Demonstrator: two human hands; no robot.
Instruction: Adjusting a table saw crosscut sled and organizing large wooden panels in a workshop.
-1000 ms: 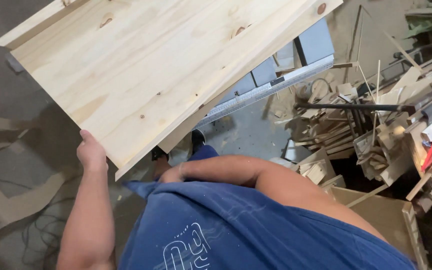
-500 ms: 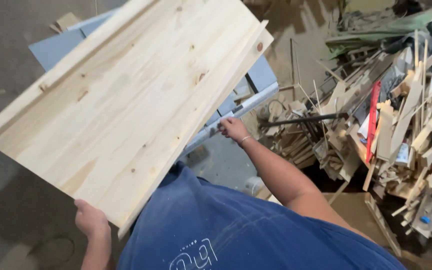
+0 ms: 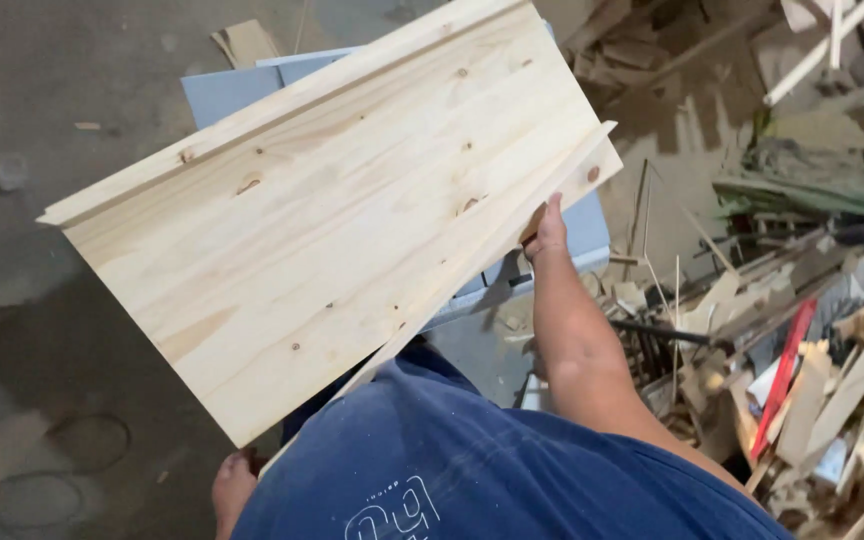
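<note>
Pine panel (image 3: 332,220) gripped by both hands: right hand (image 3: 548,232) far edge; left hand (image 3: 234,488) near corner.

A pale pine panel (image 3: 332,220), made of glued boards with small dark knots scattered over its face, is being held up flat and tilted, its long axis running from lower left to upper right. A raised strip is running along its far long edge and another along its near long edge. The right hand (image 3: 549,232) is gripping the near edge close to the upper right corner, while the left hand (image 3: 233,487) is sitting under the lower left corner, partly hidden.
</note>
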